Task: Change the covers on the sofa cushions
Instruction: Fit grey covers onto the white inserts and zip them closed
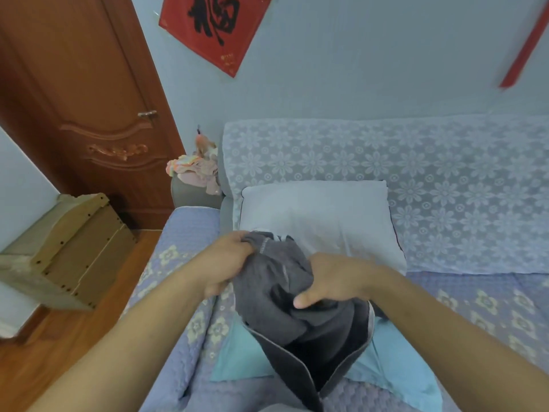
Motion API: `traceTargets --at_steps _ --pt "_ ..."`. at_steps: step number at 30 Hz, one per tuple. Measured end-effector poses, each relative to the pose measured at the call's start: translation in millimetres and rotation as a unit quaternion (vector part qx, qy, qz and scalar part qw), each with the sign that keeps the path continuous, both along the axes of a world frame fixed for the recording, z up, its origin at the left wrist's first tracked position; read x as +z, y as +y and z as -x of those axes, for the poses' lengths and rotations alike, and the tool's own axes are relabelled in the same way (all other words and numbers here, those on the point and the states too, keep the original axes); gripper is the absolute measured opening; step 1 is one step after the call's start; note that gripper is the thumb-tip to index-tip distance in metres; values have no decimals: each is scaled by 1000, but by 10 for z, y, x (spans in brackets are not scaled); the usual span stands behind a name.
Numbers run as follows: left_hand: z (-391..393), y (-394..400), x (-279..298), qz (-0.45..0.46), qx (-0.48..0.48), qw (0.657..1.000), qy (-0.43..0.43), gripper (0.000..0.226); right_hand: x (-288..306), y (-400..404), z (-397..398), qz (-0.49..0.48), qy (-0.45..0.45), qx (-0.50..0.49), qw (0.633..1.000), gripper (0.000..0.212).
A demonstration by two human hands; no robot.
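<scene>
Two hands on one dark grey cover [285,316], bunched up and held above the sofa seat [184,233], in front of the person. Left hand [221,264] grips the upper left edge, fingers curled into the fabric near the light-trimmed seam. Right hand [329,281] clamps a fold at the middle, thumb out toward the camera, remaining fingers wrapped into the cloth and mostly hidden. Judgement: the bunching is deliberate, gathering the cover to reach its far end or turn it through, with the open mouth hanging down toward the person. The zipper-like edge gapes at the bottom.

One bare white cushion insert [320,221] leans against the lace-draped sofa back [416,168], just behind the hands. It is parked upright and within reach, likely waiting for a cover. One light blue cloth [395,361] lies flat on the seat under the grey cover, probably the other cover, but cannot tell which is old and which is new.

Count: one insert, two fabric pieces, two hands. No second cushion in view.

Elsewhere: a pile of pale clothes [193,171] on the sofa arm, one wooden cabinet [68,251] on the floor at left, one brown door [80,93], and one red paper hanging [214,28] on the wall.
</scene>
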State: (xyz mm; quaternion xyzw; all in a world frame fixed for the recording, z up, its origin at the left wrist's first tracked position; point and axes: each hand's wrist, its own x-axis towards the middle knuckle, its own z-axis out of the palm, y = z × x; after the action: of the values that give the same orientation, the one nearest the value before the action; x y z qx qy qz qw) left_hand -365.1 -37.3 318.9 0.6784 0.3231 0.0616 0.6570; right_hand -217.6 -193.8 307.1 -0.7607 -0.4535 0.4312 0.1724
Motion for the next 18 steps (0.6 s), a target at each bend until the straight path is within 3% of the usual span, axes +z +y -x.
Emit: traceTargets --at_steps 2,5,7,9,10,13,15,18 --pt "-54 -126 -17 -8 -11 1000 -2 25 -44 14 -31 -29 -35 -67 997 29" --pt "-32 -167 24 -44 -151 987 37 22 38 13 -173 -120 136 -191 965 19" --pt "1 -114 10 -62 -265 958 93 29 99 25 -210 -144 158 -196 957 19" --pt "-7 -33 -4 -138 -224 959 108 18 101 51 -180 -171 159 -205 950 20" --pt "-12 17 -2 -127 -162 974 91 13 109 58 -156 -182 163 -213 946 22" --pt "-43 86 80 85 -25 996 9 21 95 7 -104 -151 153 -164 963 27" --pt "-59 32 122 146 -15 989 -6 20 71 -26 -88 -108 107 -94 984 35" --pt "-15 -99 111 138 -71 987 46 26 36 -36 -232 -133 52 -160 977 21"
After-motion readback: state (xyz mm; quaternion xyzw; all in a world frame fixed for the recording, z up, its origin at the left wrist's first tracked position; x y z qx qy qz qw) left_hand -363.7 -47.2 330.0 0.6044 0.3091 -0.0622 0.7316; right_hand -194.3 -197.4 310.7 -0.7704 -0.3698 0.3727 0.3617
